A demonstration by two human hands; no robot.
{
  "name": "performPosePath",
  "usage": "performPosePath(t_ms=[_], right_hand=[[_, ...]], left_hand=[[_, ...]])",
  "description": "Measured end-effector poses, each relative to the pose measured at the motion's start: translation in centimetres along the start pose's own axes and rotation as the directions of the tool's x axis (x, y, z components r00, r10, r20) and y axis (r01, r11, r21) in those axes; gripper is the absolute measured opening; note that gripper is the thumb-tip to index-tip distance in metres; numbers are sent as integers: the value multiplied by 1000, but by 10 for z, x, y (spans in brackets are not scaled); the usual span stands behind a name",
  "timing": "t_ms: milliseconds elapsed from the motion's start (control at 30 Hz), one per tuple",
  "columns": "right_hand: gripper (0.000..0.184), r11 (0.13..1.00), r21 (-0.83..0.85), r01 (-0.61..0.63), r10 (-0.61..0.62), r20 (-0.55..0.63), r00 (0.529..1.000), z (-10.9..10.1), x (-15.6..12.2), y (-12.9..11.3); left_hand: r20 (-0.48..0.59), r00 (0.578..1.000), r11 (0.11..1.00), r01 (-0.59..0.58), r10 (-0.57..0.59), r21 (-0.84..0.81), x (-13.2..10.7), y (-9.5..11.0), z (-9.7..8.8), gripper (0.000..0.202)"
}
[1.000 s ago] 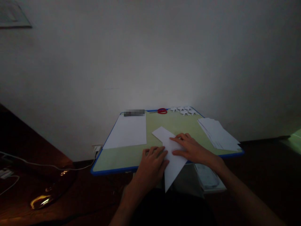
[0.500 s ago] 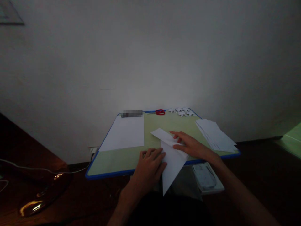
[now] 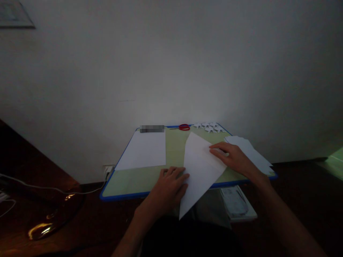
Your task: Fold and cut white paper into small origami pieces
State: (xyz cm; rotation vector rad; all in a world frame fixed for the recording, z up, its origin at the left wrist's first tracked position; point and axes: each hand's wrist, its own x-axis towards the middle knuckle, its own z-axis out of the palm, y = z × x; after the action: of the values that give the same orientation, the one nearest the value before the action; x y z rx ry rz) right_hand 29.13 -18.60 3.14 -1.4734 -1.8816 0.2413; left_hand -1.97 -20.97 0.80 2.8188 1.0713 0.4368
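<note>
In front of me lies a white sheet of paper [image 3: 199, 167], unfolded to a kite-like shape, with a faint crease across it. One pointed corner hangs over the table's near edge. My left hand [image 3: 170, 185] rests with fingers spread, their tips touching the paper's left edge. At the right side of the sheet, my right hand [image 3: 232, 157] pinches the edge between thumb and fingers.
Several small folded white paper pieces [image 3: 210, 127] and red-handled scissors [image 3: 184, 127] lie along the back of the blue-edged table [image 3: 134, 184]. A large white sheet [image 3: 143, 150] lies on the left, a paper stack [image 3: 250, 151] on the right.
The folded flap has been opened out up and to the right, so the sheet is wider. My right hand moved right to its edge. My left hand stays nearly in place.
</note>
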Motion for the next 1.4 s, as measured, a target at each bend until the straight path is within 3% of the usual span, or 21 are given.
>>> performPosePath(t_ms=[100, 167, 233, 267, 400, 467, 567, 633, 733, 833, 900, 1000, 1067, 1167, 1267, 1400], right_hand=[[36, 998, 5, -67, 67, -9, 998, 1, -1, 6], [48, 994, 35, -107, 107, -26, 994, 5, -6, 8], [59, 982, 137, -134, 142, -55, 988, 10, -12, 5], [63, 968, 208, -138, 156, -71, 985, 12, -16, 3], [64, 923, 371, -101, 170, -159, 973, 13, -32, -16], [65, 903, 421, -89, 181, -183, 966, 9, -42, -24], [69, 840, 536, -77, 189, -157, 969, 6, -61, -29], [71, 815, 573, -90, 198, -129, 972, 7, -74, -27], [65, 863, 497, -95, 191, -145, 971, 8, -86, -29], [57, 961, 275, 41, 67, -373, 925, -2, -87, -54], [57, 987, 37, 154, -118, -480, 869, -13, -83, -82], [51, 909, -270, 319, -402, -361, 841, -28, -72, -120], [38, 860, -357, 365, -459, -230, 858, -35, -64, -133], [27, 883, -248, 398, -437, -122, 891, -41, -55, -134], [19, 925, -90, 369, -376, -90, 922, -48, -52, -129], [8, 938, -11, 345, -345, -52, 937, -56, -47, -131]], left_hand=[[-40, 999, 997, 9, -12, -74, 4, -11, -7, 30], [-123, 989, 972, 46, -76, -228, 13, -20, -11, 25], [-200, 954, 893, 117, -223, -434, 30, -29, -15, 24], [-237, 914, 841, 171, -330, -513, 41, -34, -17, 24], [-287, 851, 793, 216, -439, -570, 85, -44, -25, 39], [-275, 850, 766, 208, -449, -608, 100, -43, -30, 43], [-241, 882, 718, 143, -405, -682, 108, -35, -36, 37], [-231, 901, 684, 93, -367, -724, 104, -26, -41, 31], [-246, 899, 658, 61, -363, -750, 86, -7, -48, 34], [-262, 898, 701, 68, -353, -710, 66, 17, -56, 29], [-319, 888, 778, 65, -330, -625, 55, 34, -61, 25], [-354, 903, 844, 18, -244, -536, 43, 54, -68, 21], [-367, 909, 866, -12, -199, -500, 35, 61, -73, 17], [-400, 895, 882, -17, -197, -472, 24, 65, -80, 9], [-411, 893, 883, -31, -186, -469, 16, 67, -85, 3], [-449, 886, 909, -85, -118, -408, 13, 71, -87, 11]])
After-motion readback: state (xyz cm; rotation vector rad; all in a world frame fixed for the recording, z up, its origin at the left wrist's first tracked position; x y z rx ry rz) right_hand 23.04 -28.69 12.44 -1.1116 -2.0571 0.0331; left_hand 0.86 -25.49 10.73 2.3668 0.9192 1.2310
